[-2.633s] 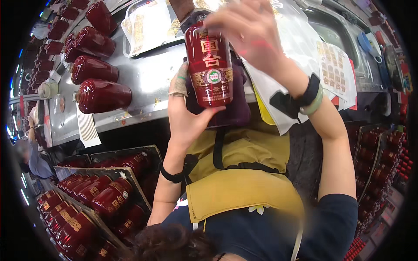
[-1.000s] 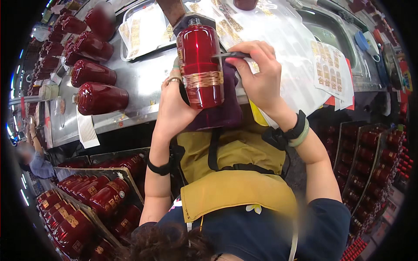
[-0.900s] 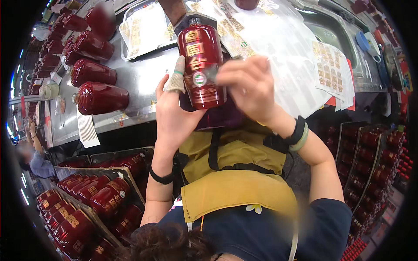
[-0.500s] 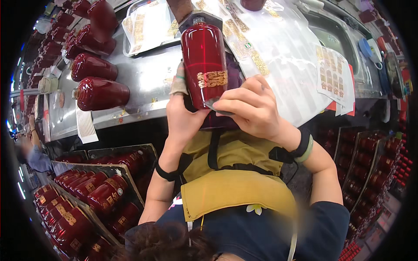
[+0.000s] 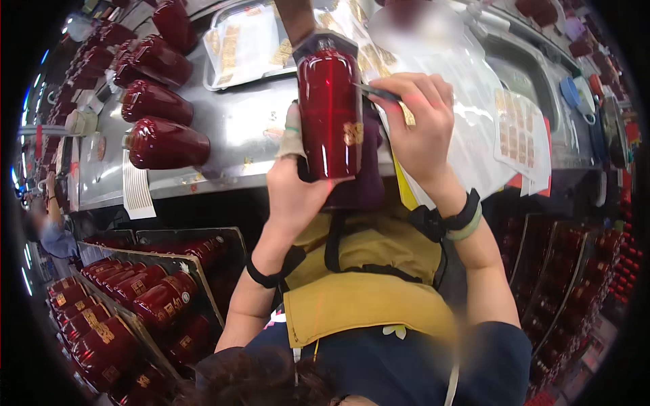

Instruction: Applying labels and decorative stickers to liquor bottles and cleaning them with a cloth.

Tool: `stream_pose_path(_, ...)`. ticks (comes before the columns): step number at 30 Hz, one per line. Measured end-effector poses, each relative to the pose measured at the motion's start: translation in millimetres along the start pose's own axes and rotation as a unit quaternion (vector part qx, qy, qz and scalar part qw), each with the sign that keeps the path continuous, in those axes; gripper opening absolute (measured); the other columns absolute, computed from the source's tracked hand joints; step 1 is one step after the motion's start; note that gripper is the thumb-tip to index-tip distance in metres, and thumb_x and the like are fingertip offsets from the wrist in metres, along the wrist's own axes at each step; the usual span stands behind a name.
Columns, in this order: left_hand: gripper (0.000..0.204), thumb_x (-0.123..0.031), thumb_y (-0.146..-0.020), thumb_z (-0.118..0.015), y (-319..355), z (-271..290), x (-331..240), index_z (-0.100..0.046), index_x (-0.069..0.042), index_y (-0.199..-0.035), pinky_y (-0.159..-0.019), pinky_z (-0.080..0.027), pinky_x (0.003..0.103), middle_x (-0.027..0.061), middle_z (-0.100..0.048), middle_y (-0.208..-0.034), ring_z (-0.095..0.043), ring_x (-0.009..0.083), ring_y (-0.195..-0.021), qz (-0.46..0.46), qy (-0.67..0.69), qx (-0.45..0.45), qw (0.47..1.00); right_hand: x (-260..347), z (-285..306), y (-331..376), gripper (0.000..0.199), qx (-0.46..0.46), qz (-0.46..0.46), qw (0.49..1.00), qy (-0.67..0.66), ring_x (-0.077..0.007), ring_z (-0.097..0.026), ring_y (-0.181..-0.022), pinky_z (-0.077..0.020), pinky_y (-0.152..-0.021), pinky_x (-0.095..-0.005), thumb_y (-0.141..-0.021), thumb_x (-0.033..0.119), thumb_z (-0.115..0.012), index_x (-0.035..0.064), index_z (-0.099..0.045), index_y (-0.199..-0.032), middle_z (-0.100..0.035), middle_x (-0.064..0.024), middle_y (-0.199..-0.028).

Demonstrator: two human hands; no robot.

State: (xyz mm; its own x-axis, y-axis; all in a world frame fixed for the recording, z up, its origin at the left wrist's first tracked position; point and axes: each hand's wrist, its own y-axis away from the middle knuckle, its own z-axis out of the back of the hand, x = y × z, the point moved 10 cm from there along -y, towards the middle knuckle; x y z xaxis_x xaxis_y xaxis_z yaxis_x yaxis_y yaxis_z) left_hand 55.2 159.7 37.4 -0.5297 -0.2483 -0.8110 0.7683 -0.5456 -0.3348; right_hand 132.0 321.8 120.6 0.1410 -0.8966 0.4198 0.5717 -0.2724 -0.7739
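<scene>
A glossy dark-red bottle (image 5: 328, 115) lies in front of me, its neck against a dark bracket (image 5: 342, 44) and its base toward me. A gold decal (image 5: 353, 133) shows on its right side, and a red light line runs along it. My left hand (image 5: 292, 193) is closed round its lower left side, thumb at the base; cloth wraps one finger. To the right of the bottle, my right hand (image 5: 420, 115) pinches a slim dark tool (image 5: 381, 93) with a pale narrow tip near the glass. Dark purple cloth (image 5: 369, 172) lies under the bottle.
Several plain red bottles (image 5: 169, 143) stand on the metal table at left. A tray (image 5: 215, 82) with gold decal sheets lies at the back. More decal sheets (image 5: 518, 132) lie at right, beside a sink (image 5: 521, 78). Crates (image 5: 196, 277) of decorated bottles flank me below.
The bottle has turned, so its gold decal moved from the front to the right side. My right hand has moved up and away from the base with the dark tool.
</scene>
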Motion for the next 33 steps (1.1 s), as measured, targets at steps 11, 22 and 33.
stream_pose_path(11, 0.111, -0.009, -0.074, -0.092, 2, -3, 6, -0.027, 0.005, -0.164, -0.095, -0.057, 0.039, 0.0268, -0.066, -0.136, -0.072, 0.0374, -0.114, 0.006, 0.046, 0.043, 0.998, -58, 3, 50, 0.018, 0.091, -0.308, 0.894, -0.314, -0.0093, -0.064, -0.094, -0.0520, -0.086, -0.0267, -0.101, 0.000, -0.064, 0.0011, -0.065, -0.119, -0.069, -0.0046, -0.105)
stream_pose_path(22, 0.050, -0.009, -0.091, -0.077, -100, 57, 71, -0.063, 0.004, -0.138, -0.103, -0.053, 0.040, 0.0213, -0.073, -0.127, -0.070, 0.0308, -0.121, -0.017, -0.052, -0.011, 0.998, -61, 1, 67, 0.033, 0.179, -0.375, 0.884, -0.213, -0.0119, -0.040, -0.075, -0.0360, -0.067, -0.0260, -0.086, 0.015, -0.085, 0.0047, -0.065, -0.110, -0.042, 0.0019, -0.083)
stream_pose_path(33, 0.026, -0.015, -0.083, -0.081, -152, 7, 107, -0.068, 0.002, -0.098, -0.086, -0.055, 0.051, 0.0240, -0.073, -0.092, -0.069, 0.0440, -0.095, -0.031, -0.260, 0.170, 0.950, 25, -23, 53, 0.049, 0.236, -0.064, 0.963, -0.110, -0.0256, -0.061, -0.085, -0.0517, -0.071, -0.0374, -0.068, 0.022, -0.096, 0.0125, -0.076, -0.113, -0.060, -0.0069, -0.099)
